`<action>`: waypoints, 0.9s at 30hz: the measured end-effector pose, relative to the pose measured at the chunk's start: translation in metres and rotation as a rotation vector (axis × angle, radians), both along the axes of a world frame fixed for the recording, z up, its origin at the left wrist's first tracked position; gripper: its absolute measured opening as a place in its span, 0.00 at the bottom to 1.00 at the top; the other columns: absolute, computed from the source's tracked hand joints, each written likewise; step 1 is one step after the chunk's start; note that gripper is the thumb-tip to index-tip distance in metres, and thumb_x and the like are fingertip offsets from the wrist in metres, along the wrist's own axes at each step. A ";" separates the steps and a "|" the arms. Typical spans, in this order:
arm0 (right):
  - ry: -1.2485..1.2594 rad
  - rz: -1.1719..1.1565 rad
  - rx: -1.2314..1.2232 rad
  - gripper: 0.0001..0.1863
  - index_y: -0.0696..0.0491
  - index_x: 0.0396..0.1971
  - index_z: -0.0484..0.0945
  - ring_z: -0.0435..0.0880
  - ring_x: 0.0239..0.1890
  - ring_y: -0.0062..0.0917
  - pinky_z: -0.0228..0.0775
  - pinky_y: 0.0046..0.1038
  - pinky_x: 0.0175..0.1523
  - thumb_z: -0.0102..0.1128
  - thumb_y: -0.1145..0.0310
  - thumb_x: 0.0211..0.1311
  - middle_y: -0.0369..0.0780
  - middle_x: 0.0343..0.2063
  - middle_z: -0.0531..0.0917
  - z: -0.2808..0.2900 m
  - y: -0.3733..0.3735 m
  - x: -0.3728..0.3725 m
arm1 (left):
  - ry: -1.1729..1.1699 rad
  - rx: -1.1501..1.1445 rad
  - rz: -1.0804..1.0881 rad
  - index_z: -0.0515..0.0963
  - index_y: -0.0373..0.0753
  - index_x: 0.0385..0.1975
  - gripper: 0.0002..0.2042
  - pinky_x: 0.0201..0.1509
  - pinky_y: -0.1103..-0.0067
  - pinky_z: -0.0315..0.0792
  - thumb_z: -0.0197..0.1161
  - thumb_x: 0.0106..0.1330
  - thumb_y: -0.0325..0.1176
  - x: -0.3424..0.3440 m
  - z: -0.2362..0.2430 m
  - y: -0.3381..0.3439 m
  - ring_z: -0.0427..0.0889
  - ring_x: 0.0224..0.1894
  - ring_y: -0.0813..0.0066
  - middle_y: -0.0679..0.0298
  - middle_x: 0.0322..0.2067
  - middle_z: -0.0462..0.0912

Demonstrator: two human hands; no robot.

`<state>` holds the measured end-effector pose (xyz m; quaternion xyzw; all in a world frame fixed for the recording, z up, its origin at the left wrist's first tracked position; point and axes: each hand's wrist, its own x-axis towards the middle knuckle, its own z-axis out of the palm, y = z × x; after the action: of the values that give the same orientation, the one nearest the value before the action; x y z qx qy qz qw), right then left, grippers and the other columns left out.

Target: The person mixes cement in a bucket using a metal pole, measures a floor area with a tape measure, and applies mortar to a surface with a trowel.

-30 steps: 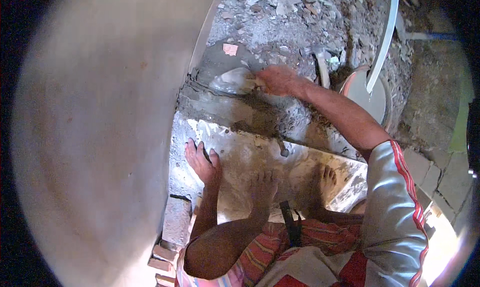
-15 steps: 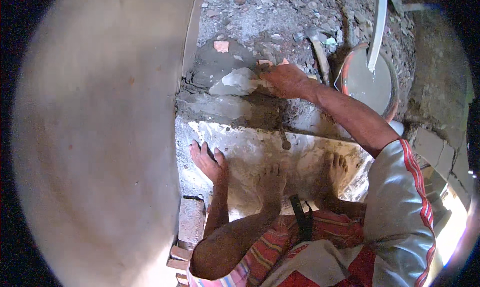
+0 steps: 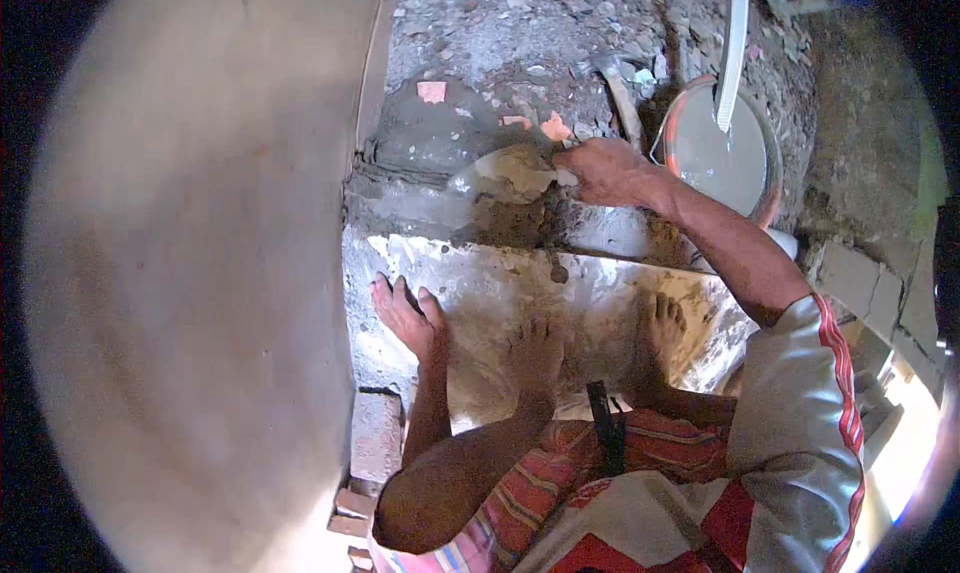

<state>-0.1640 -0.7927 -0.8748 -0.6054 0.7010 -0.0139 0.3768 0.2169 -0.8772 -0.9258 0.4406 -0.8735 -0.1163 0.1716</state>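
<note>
My right hand (image 3: pixel 612 171) is closed round the handle of a trowel. Its pale, mortar-smeared blade (image 3: pixel 518 171) points left and lies over a strip of wet grey mortar (image 3: pixel 425 133) along the step's back edge. Orange broken pieces (image 3: pixel 555 126) sit just beyond that hand, and another (image 3: pixel 432 92) is set in the mortar farther left. Fingers apart, my left hand (image 3: pixel 408 315) rests near the left end of the smeared light slab (image 3: pixel 480 283), close to the wall.
A tall plain wall (image 3: pixel 200 253) fills the left. On the right stands a bucket (image 3: pixel 672 138) of greyish liquid with a white pipe (image 3: pixel 735 43) in it. A hammer (image 3: pixel 625 103) lies among rubble (image 3: pixel 520 23). My bare feet are on the slab; bricks (image 3: pixel 376 438) lie lower left.
My right hand and the trowel have drawn to the right across the mortar, uncovering more of the orange piece. The left hand stays in place on the slab. The view has shifted slightly.
</note>
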 end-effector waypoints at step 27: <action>0.347 0.158 -0.173 0.11 0.54 0.37 0.68 0.84 0.27 0.41 0.79 0.40 0.29 0.57 0.72 0.55 0.46 0.30 0.76 0.048 0.053 0.059 | 0.035 0.109 0.092 0.70 0.36 0.56 0.21 0.73 0.53 0.46 0.58 0.62 0.32 0.004 -0.003 0.001 0.55 0.71 0.46 0.48 0.67 0.61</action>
<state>-0.1051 -0.7393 -0.8268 -0.6820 0.7018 0.0600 0.1968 0.2210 -0.8765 -0.9293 0.4869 -0.8415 -0.1632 0.1677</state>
